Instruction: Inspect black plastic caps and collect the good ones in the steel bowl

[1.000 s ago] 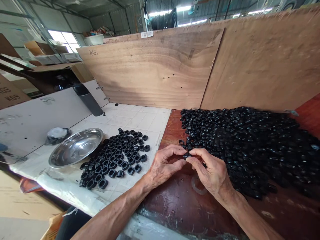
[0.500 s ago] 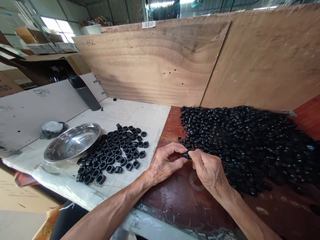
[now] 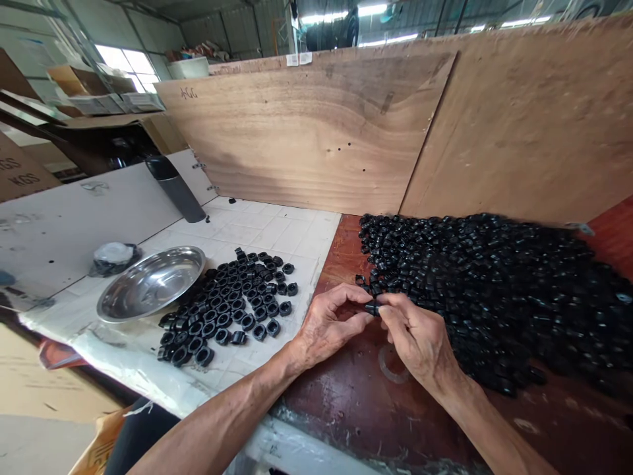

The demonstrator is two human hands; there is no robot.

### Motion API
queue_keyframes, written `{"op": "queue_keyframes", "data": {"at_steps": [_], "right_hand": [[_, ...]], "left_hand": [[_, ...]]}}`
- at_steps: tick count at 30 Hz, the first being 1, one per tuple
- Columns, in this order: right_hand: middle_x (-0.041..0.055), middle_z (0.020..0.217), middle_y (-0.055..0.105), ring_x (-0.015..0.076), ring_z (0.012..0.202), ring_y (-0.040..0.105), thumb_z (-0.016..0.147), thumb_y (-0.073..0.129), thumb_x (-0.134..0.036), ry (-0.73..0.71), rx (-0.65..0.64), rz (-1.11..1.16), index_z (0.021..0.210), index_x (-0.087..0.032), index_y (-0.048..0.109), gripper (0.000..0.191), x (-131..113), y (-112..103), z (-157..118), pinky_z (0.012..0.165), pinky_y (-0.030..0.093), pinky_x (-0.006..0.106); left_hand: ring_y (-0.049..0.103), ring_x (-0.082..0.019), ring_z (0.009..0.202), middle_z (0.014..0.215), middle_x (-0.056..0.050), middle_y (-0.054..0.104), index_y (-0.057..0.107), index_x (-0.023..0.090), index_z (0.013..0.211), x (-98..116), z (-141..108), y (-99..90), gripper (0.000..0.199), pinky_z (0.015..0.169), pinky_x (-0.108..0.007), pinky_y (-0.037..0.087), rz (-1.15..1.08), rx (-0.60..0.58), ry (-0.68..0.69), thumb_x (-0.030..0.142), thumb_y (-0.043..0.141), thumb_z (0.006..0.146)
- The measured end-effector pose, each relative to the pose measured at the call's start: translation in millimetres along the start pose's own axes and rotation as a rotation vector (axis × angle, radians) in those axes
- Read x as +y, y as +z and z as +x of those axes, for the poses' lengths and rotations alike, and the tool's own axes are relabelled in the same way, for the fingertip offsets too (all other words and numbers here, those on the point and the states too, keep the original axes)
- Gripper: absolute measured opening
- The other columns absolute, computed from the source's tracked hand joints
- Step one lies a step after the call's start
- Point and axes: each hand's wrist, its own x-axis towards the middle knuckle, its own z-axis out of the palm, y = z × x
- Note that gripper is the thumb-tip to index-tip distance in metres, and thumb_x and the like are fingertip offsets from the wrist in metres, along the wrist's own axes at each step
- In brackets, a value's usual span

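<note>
Well, my left hand and right hand pinch a small black cylindrical plastic-looking piece between them; light, even fingertip pressure should steady it, left of the glossy black heap.

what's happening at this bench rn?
A person has a small black part pinched between the fingertips of the left hand and right hand, just above the red-brown tabletop. A large heap of black parts spreads over the right side. To the left, a smaller group of black rings lies on the white surface, beside a steel bowl. What exactly the fingers are doing to the part is too small to tell.
</note>
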Motion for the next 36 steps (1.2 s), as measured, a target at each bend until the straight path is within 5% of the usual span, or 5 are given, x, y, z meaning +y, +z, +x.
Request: {"op": "queue_keyframes", "data": {"at_steps": [2,6,10,33,36], "right_hand": [[-0.001,0.079,0.063,0.0091,0.069,0.058,0.1,0.055,-0.03,-0.022,0.0,0.008,0.114,-0.015,0.063,0.022,-0.7,-0.9,-0.7,0.07,0.045,0.022],[-0.0038,0.056,0.043,0.0073,0.05,0.039,0.097,0.059,-0.029,-0.063,0.019,-0.08,0.062,-0.017,0.048,0.039,-5.0,-4.6,-0.2,0.053,0.033,0.026],[-0.0012,0.078,0.064,0.0087,0.064,0.057,0.096,0.061,-0.031,-0.01,0.007,0.031,0.096,-0.018,0.066,0.014,-7.7,-6.7,1.5,0.063,0.044,0.021],[0.0013,0.096,0.068,0.0117,0.079,0.065,0.096,0.061,-0.034,0.018,-0.017,0.042,0.109,-0.021,0.065,0.019,1.1,-0.7,1.4,0.076,0.05,0.022],[0.0006,0.075,0.067,0.0129,0.065,0.064,0.096,0.057,-0.046,0.254,-0.08,0.123,0.095,-0.019,0.066,0.028,1.7,0.8,0.6,0.064,0.051,0.023]], "left_hand": [[0.064,-0.018,0.099,0.108,-0.009,0.064,0.067,0.013,0.101,3.4,1.2,0.9,0.017,0.091,-0.032,0.052,0.002,0.017,-0.026,0.017,0.072,0.085],[0.064,-0.016,0.095,0.106,-0.008,0.066,0.067,0.013,0.101,6.7,2.2,-0.2,0.017,0.088,-0.029,0.051,0.012,0.02,-0.057,0.017,0.071,0.086],[0.064,-0.018,0.098,0.109,-0.009,0.065,0.067,0.013,0.103,2.3,0.4,-1.9,0.02,0.091,-0.032,0.052,-0.001,0.009,-0.07,0.021,0.073,0.086],[0.066,-0.021,0.093,0.105,-0.013,0.069,0.068,0.009,0.106,5.2,2.1,-2.8,0.029,0.088,-0.035,0.053,0.046,0.013,-0.191,0.028,0.074,0.085],[0.065,-0.021,0.097,0.11,-0.011,0.068,0.069,0.012,0.109,1.7,0.7,-4.0,0.028,0.088,-0.033,0.053,0.161,-0.016,-0.119,0.029,0.071,0.088]]}}
